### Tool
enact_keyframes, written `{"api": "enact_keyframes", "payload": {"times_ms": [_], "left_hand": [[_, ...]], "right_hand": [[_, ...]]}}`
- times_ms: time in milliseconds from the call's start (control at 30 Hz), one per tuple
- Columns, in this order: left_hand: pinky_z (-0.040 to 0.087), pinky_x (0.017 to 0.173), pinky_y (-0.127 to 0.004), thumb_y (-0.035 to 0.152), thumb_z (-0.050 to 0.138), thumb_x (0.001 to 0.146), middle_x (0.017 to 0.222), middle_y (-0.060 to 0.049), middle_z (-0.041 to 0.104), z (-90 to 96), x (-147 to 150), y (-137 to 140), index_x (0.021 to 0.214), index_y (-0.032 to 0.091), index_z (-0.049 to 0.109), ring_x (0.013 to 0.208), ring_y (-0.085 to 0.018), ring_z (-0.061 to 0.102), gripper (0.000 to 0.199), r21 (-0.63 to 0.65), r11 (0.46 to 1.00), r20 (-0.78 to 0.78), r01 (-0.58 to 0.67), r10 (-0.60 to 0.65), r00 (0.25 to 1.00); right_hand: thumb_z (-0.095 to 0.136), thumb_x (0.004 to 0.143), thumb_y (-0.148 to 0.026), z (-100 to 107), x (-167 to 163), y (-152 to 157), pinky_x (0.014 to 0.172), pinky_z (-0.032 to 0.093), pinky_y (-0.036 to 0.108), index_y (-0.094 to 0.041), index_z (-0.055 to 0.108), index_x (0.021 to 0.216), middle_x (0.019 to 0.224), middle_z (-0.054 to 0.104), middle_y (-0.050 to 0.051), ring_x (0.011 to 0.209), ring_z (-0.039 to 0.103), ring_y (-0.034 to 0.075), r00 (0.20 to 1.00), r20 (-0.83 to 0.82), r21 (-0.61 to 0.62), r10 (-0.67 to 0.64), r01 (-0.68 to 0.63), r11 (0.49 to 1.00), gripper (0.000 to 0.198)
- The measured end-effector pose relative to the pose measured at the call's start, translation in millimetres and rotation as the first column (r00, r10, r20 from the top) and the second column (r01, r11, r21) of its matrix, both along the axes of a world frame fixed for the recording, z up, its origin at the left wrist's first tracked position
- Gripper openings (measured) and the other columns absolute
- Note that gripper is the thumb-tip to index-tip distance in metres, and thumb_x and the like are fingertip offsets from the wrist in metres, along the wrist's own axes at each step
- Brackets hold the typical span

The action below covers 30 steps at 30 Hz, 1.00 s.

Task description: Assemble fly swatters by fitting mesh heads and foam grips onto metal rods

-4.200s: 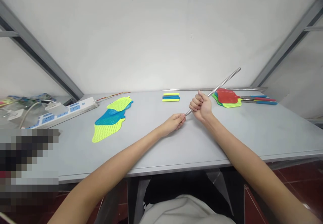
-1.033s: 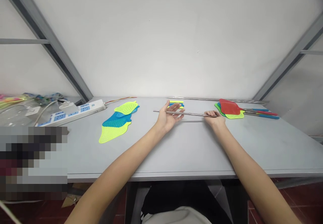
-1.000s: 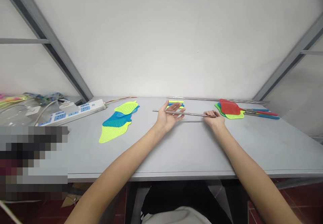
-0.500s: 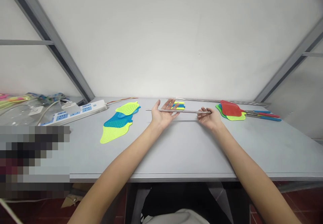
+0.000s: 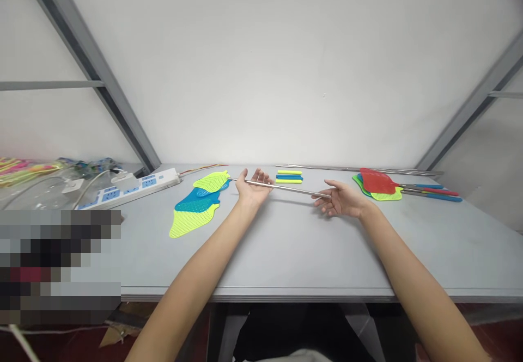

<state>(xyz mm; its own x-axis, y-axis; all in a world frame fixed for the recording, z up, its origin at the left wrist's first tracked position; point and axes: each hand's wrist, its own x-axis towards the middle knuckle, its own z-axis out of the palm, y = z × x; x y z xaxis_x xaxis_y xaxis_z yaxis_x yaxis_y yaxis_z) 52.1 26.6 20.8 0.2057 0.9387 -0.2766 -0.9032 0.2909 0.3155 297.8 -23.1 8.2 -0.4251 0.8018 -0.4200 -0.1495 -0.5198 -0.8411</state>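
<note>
A thin metal rod (image 5: 292, 189) slants down to the right between my two hands, above the table. My left hand (image 5: 252, 186) is palm up, bearing the rod across its palm by the thumb, fingers loosely curled. At the rod's other end, my right hand (image 5: 340, 200) has its fingers apart; the rod's tip reaches its fingers, and I cannot tell how firmly it touches. Left of my left hand lie yellow-green and blue swatter heads (image 5: 196, 198), overlapping. Behind the rod are several short yellow and blue handle tubes (image 5: 289, 177).
Assembled fly swatters (image 5: 376, 182) with red, green and yellow heads lie stacked at right. More metal rods (image 5: 355, 170) lie along the wall. A white power strip (image 5: 134, 188) with plugs and cables sits at left, near plastic-wrapped items (image 5: 28, 170). Grey frame posts (image 5: 90, 73) flank the table.
The rod has tilted, its right end now lower. My right hand has loosened from a grip and spread its fingers. My left hand has shifted slightly left.
</note>
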Motion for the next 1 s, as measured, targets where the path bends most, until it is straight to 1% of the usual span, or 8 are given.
{"api": "enact_keyframes", "payload": {"times_ms": [100,233,333,467,600,767,900,1000], "left_hand": [[0.04,0.05,-0.026,0.038,0.035,0.079,0.059,-0.002,0.049,0.8,1,0,0.072,0.012,0.05,0.053,-0.011,0.05,0.031,-0.047,0.999,0.005,0.007,-0.006,1.0],[0.043,0.054,-0.024,0.036,0.039,0.081,0.077,-0.002,0.052,-0.5,3,2,0.091,0.012,0.049,0.061,-0.009,0.05,0.028,-0.099,0.995,0.018,0.021,-0.02,1.0],[0.046,0.061,-0.028,0.031,0.042,0.081,0.091,-0.005,0.053,-2.7,5,4,0.1,0.013,0.048,0.072,-0.011,0.053,0.027,-0.123,0.992,0.02,0.036,-0.034,0.999],[0.046,0.068,-0.033,0.029,0.044,0.08,0.099,-0.006,0.051,-4.7,7,4,0.104,0.013,0.047,0.082,-0.014,0.053,0.028,-0.133,0.989,0.013,0.068,-0.067,0.998],[0.046,0.069,-0.034,0.029,0.044,0.08,0.1,-0.006,0.051,-3.2,8,2,0.104,0.013,0.047,0.083,-0.015,0.053,0.028,-0.131,0.986,-0.007,0.1,-0.102,0.995],[0.046,0.066,-0.031,0.028,0.045,0.08,0.097,-0.006,0.052,-0.1,9,0,0.102,0.013,0.047,0.08,-0.014,0.053,0.027,-0.14,0.985,-0.052,0.099,-0.108,0.993],[0.046,0.061,-0.028,0.03,0.043,0.081,0.093,-0.005,0.053,-0.9,11,-2,0.101,0.013,0.047,0.074,-0.012,0.053,0.027,-0.134,0.991,-0.108,0.011,-0.026,0.994],[0.045,0.057,-0.025,0.032,0.042,0.081,0.088,-0.004,0.052,-1.6,12,-3,0.1,0.013,0.047,0.068,-0.01,0.052,0.027,-0.088,0.993,-0.154,-0.08,0.065,0.986]], "right_hand": [[0.035,0.076,-0.048,0,3,-1,0.052,0.045,0.028,-0.008,0.058,0.087,0.091,0.06,0.015,0.066,0.059,0.02,0.997,0.039,0.021,0.063,-0.064,0.998,0.047],[0.036,0.077,-0.047,1,0,-4,0.054,0.045,0.028,-0.006,0.059,0.087,0.095,0.059,0.017,0.069,0.059,0.021,0.99,0.067,0.041,0.123,-0.126,0.991,0.048],[0.035,0.078,-0.046,2,-4,-5,0.055,0.046,0.028,-0.004,0.059,0.088,0.095,0.059,0.018,0.068,0.06,0.021,0.984,0.037,0.05,0.175,-0.177,0.983,0.049],[0.03,0.081,-0.043,-2,-12,-4,0.056,0.047,0.025,-0.001,0.057,0.092,0.089,0.061,0.019,0.064,0.06,0.017,0.973,-0.04,-0.008,0.228,-0.229,0.973,0.051],[0.025,0.083,-0.042,-8,-27,-3,0.047,0.047,0.022,-0.003,0.049,0.106,0.096,0.058,0.02,0.063,0.061,0.015,0.933,-0.117,-0.054,0.341,-0.349,0.935,0.051],[0.022,0.084,-0.043,-11,-42,-8,0.052,0.049,0.027,-0.009,0.039,0.118,0.105,0.054,0.019,0.078,0.06,0.022,0.855,-0.215,-0.066,0.473,-0.496,0.866,0.051],[0.017,0.085,-0.043,-9,-45,-11,0.053,0.049,0.027,-0.009,0.035,0.12,0.109,0.051,0.02,0.089,0.056,0.025,0.825,-0.296,-0.063,0.482,-0.52,0.852,0.052],[0.016,0.085,-0.043,-8,-46,-13,0.056,0.049,0.026,-0.008,0.034,0.12,0.111,0.05,0.02,0.095,0.053,0.026,0.806,-0.343,-0.059,0.483,-0.532,0.845,0.053]]}}
